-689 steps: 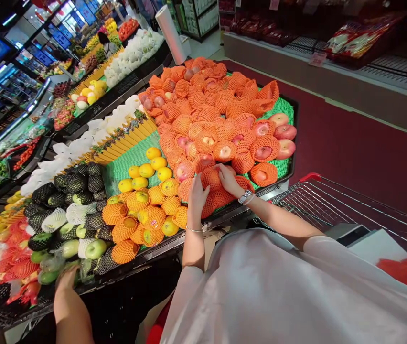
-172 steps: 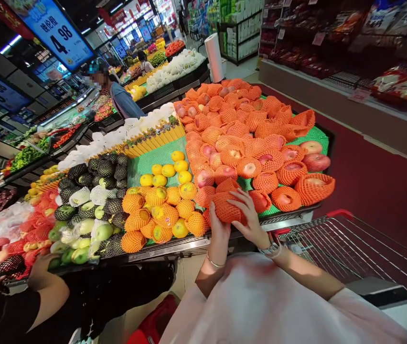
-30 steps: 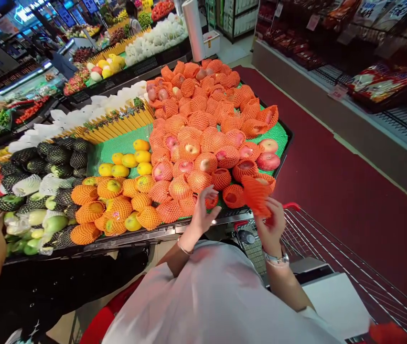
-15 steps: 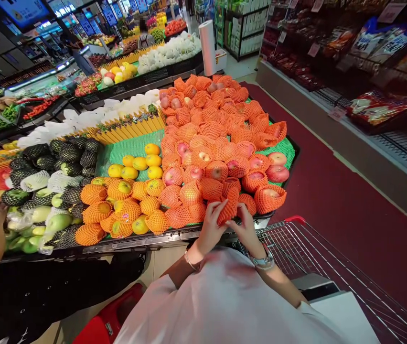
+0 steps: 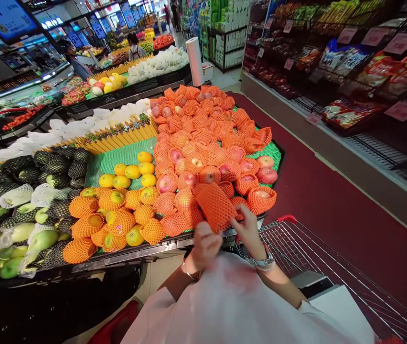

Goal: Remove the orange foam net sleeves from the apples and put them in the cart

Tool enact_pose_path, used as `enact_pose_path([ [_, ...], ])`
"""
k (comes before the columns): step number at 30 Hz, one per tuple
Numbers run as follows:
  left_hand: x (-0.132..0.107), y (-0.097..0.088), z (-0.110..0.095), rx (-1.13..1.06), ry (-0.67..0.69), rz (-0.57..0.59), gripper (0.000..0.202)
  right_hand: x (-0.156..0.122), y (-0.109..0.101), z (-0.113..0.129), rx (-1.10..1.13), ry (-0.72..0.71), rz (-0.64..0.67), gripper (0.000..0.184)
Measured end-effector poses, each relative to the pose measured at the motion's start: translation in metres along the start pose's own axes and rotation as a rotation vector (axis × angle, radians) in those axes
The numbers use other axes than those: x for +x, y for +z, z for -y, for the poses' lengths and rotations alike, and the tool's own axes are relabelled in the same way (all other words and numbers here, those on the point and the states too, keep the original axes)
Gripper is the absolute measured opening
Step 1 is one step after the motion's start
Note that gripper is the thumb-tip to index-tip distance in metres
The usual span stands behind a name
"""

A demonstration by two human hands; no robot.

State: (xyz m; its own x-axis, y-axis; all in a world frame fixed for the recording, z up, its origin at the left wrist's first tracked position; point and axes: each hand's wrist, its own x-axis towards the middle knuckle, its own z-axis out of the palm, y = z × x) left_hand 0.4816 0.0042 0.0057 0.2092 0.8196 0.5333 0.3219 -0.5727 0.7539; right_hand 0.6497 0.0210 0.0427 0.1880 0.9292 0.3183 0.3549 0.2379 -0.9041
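I hold an empty orange foam net [image 5: 216,205] in front of me, stretched wide above the front row of netted apples [image 5: 185,198]. My left hand [image 5: 205,241] is closed at the net's lower edge, slightly blurred. My right hand [image 5: 248,228], with a watch on the wrist, pinches the net's right corner. A netted apple [image 5: 262,198] lies just right of the net on the green mat [image 5: 124,155]. Bare red apples [image 5: 266,175] rest at the tray's right edge.
Netted and bare yellow fruit [image 5: 117,215] lies left of the apples, with green fruit in dark nets [image 5: 46,205] further left. A wire shopping cart [image 5: 314,258] with a red handle stands at my right. Red floor [image 5: 325,200] and packaged-goods shelves [image 5: 350,71] run along the right.
The net was bunched narrow between my hands at the tray's front edge; now it is spread wide and raised. The other person's hand at the left edge has left the view.
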Motion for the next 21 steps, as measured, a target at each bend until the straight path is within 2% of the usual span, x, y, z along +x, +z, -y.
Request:
enact_pose_path([
  [1, -0.005, 0.004, -0.004, -0.045, 0.080, 0.118, 0.008, -0.001, 0.003, 0.002, 0.004, -0.003, -0.022, 0.006],
  [2, -0.009, 0.009, -0.010, -0.076, 0.145, 0.187, 0.010, -0.002, 0.005, 0.005, 0.011, -0.005, -0.044, 0.008],
  [3, -0.010, 0.012, -0.015, -0.096, 0.188, 0.202, 0.012, -0.003, 0.007, 0.007, 0.019, -0.007, -0.067, 0.010],
  [5, -0.006, 0.017, -0.027, -0.115, 0.184, 0.193, 0.016, -0.004, 0.009, 0.011, 0.023, -0.015, -0.106, 0.015],
  [7, 0.001, 0.020, -0.035, -0.094, 0.103, 0.112, 0.018, -0.005, 0.010, 0.010, 0.022, -0.045, -0.144, 0.017],
  [10, 0.009, 0.025, -0.035, -0.132, -0.153, -0.017, 0.020, -0.006, 0.010, 0.004, 0.005, -0.115, -0.198, 0.012],
  [12, 0.012, 0.030, -0.027, -0.235, -0.331, -0.050, 0.025, -0.007, 0.011, 0.001, -0.009, -0.176, -0.195, 0.009],
  [14, 0.014, 0.034, -0.017, -0.325, -0.451, -0.026, 0.032, -0.011, 0.012, 0.000, -0.009, -0.243, -0.170, 0.009],
  [17, 0.021, 0.033, -0.003, -0.322, -0.520, 0.037, 0.037, -0.021, 0.015, 0.003, 0.011, -0.317, -0.126, 0.009],
  [21, 0.035, 0.019, 0.012, -0.227, -0.430, 0.113, 0.027, -0.037, 0.022, 0.009, 0.044, -0.382, -0.038, 0.012],
])
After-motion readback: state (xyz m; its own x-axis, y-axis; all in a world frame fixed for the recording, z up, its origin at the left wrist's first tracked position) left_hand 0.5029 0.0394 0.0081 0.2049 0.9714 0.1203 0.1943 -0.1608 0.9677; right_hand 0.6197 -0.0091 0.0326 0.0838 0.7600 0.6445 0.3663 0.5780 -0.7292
